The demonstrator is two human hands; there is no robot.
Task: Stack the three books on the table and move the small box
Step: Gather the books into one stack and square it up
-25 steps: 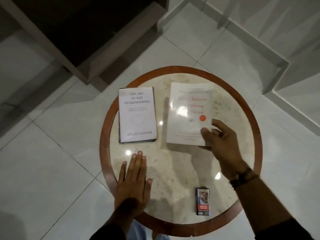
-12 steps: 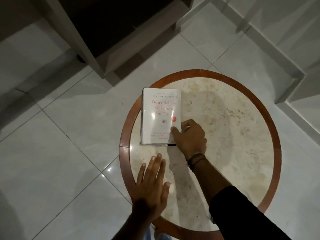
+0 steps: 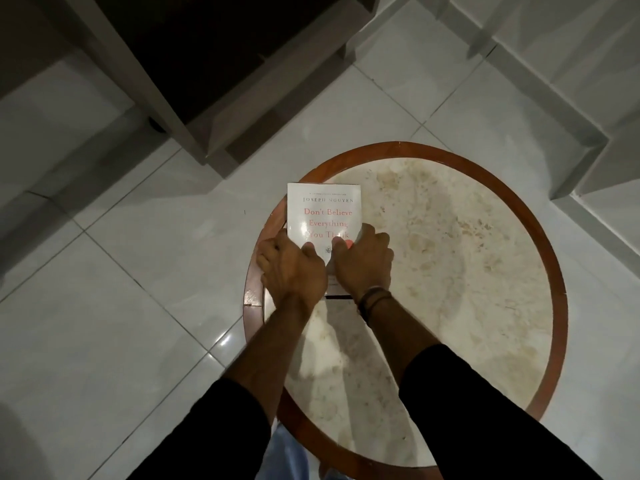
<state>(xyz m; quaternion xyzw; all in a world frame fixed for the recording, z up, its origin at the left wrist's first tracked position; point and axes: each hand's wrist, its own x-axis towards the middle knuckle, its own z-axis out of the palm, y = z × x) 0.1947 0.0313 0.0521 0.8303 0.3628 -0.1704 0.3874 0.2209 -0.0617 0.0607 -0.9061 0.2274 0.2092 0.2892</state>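
Head view, looking steeply down. Round worktop of pale mottled stone, blotched brown, ringed by a reddish-brown wooden rim with a visible joint at the left edge. Around it, a floor of large glossy white tiles with thin grout lines, catching soft reflections. Up and left, a dark piece of furniture with a pale frame, its base resting on the tiles. Up and right, a pale stepped ledge running along the wall.

At the left side of the worktop, a white book lying face up, red title lettering on the cover, top corner reaching over the wooden rim. Beneath its near edge, a dark strip hinting at another book under it; how many lie there cannot be told.

Left hand curled over the book's near-left corner and left edge, thumb on the cover. Right hand beside it, fingers wrapped over the right edge, thumb pressed on the cover near the red dot. Both clamped on the book, nearly touching each other. Dark wristband on the right wrist, black sleeves pushed up both forearms.
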